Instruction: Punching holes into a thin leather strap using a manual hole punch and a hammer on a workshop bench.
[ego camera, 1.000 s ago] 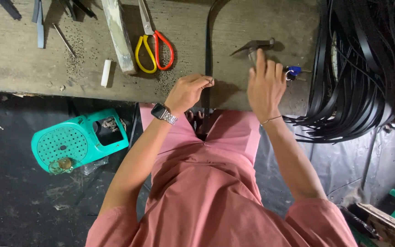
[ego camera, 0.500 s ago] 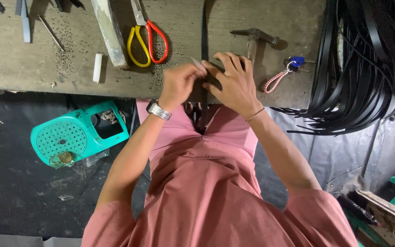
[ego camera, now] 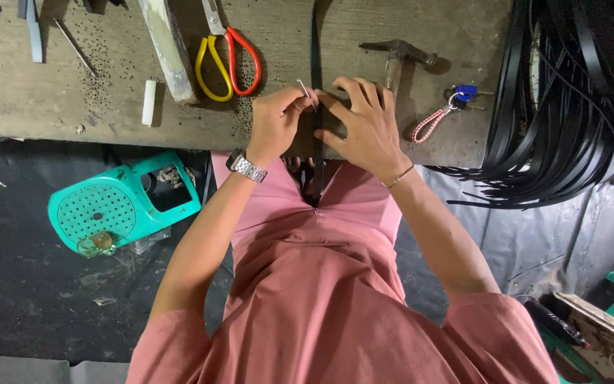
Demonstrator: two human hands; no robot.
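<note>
The person stood at a worn grey table [ego camera: 51, 107] with both hands close together near its front edge. A long black strap [ego camera: 315, 50] ran straight across the table toward them and hung down over the edge against the pink shirt. The left hand [ego camera: 275, 124] had its fingers pressed together, pinching a small thin metal pin [ego camera: 303, 88] right beside the strap. A silver wristwatch [ego camera: 245, 167] sat on that wrist. The right hand [ego camera: 364, 124] lay on the strap from the other side, its fingers [ego camera: 349, 89] slightly spread and curved, pressing the strap down onto the table; it touched the strap but whether it gripped it I could not tell. A thin bracelet [ego camera: 399, 178] circled that wrist.

Just behind the right hand lay a hammer [ego camera: 396, 55], its handle partly hidden by the fingers. To the right of it was a bunch of keys [ego camera: 438, 114] on a pink cord with a blue tag. To the left of the strap lay scissors [ego camera: 225, 57] with one yellow and one red handle, then a pale wooden stick [ego camera: 168, 46] and a small white cylinder [ego camera: 149, 102]. A big heap of black straps [ego camera: 570, 107] spilled over the table's right end. On the dark floor to the left stood a turquoise plastic housing [ego camera: 119, 206].
</note>
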